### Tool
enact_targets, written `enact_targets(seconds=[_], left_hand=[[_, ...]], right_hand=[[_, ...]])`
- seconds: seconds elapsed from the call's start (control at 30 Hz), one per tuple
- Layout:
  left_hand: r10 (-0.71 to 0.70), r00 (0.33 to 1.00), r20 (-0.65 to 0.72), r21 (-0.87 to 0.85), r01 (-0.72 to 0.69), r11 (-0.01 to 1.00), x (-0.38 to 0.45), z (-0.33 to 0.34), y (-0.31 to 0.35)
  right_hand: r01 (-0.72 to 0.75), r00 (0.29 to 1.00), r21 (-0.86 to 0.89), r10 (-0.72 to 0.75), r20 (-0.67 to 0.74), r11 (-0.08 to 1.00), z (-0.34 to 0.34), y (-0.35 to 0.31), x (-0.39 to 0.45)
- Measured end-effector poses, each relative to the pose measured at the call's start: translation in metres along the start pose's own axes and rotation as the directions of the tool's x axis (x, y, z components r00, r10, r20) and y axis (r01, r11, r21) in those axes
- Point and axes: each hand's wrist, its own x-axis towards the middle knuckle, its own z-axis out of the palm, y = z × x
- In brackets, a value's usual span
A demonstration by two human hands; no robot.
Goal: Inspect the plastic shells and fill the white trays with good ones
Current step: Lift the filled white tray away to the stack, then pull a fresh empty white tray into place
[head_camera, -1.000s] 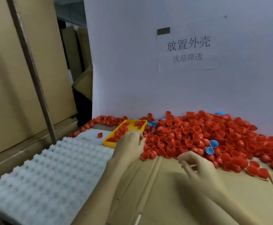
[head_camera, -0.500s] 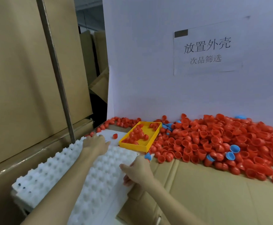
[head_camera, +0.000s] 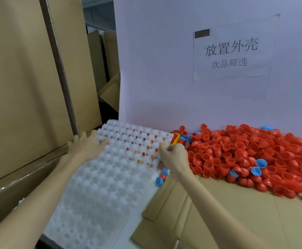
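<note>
White tray: a white moulded foam tray (head_camera: 101,186) with rows of round cups lies lengthwise at the left of the cardboard-covered table (head_camera: 227,212); every cup looks empty, and red and yellow specks show through small holes at its far end.
Left hand: the left hand (head_camera: 88,146) lies on the tray's far left edge, fingers fairly straight and spread, pressing rather than gripping.
Right hand: the right hand (head_camera: 174,156) is curled round the tray's right edge, pinching it near the far end.
Shells: a big heap of red plastic cup-shaped shells (head_camera: 245,153) covers the table's right side against a white backing board (head_camera: 164,69); a few blue plastic shells (head_camera: 256,167) sit among them, and two blue ones and a red one (head_camera: 162,177) lie loose just beside the tray's right edge.
Yellow bin: only a corner of a small yellow plastic bin (head_camera: 175,138) shows beyond the tray's far right corner; the tray seems to rest over it.
Risk, tray: the foam looks light and flexible, so held at one end it may sag, tip or slide off the bin.
Risk, shells: the smooth, rounded shells roll easily; nudging the tray could push the loose ones or the heap's edge away.
Sign: a paper sheet (head_camera: 233,51) with printed Chinese characters is fixed to the board.
Surroundings: tall brown cardboard cartons (head_camera: 20,78) stand at the left.
</note>
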Motion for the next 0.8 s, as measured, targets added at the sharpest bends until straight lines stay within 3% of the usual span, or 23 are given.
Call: enact_targets(seconds=[0.07,0.13,0.2,0.27,0.37,0.5,0.6,0.7,0.8], left_hand=[[-0.027,0.999,0.034,-0.077,0.029,0.997,-0.002,-0.008,0.002],[0.017,0.987,0.159,-0.272,0.027,0.962,-0.009,-0.017,0.013],[0.119,0.974,0.195,-0.468,-0.014,0.884,-0.026,-0.023,0.031],[0.263,0.945,0.194,-0.55,-0.117,0.827,-0.051,-0.019,0.056],[0.443,0.84,0.313,-0.634,-0.163,0.756,-0.093,0.013,0.1],[0.45,0.687,0.571,-0.572,-0.061,0.818,-0.147,0.066,0.154],[0.468,0.611,0.638,-0.502,-0.13,0.855,-0.168,0.094,0.169],[0.48,0.578,0.66,-0.455,-0.201,0.867,-0.172,0.102,0.17],[0.468,0.621,0.628,-0.447,-0.205,0.871,-0.171,0.098,0.17]], right_hand=[[-0.024,0.997,0.076,0.029,-0.067,0.997,-0.03,0.015,0.007],[-0.059,0.994,0.195,0.077,-0.084,0.979,-0.07,0.032,0.013],[-0.101,0.992,0.29,0.117,-0.037,0.952,-0.117,0.047,0.012],[-0.13,0.991,0.286,0.137,-0.005,0.949,-0.169,0.065,0.002],[-0.231,0.969,0.241,0.245,-0.033,0.943,-0.244,0.1,-0.026],[-0.412,0.897,0.228,0.437,-0.066,0.882,-0.306,0.148,-0.069],[-0.468,0.882,0.098,0.471,-0.011,0.878,-0.328,0.173,-0.09],[-0.51,0.839,-0.134,0.526,0.142,0.85,-0.341,0.183,-0.097],[-0.541,0.791,-0.191,0.573,0.215,0.819,-0.345,0.184,-0.095]])
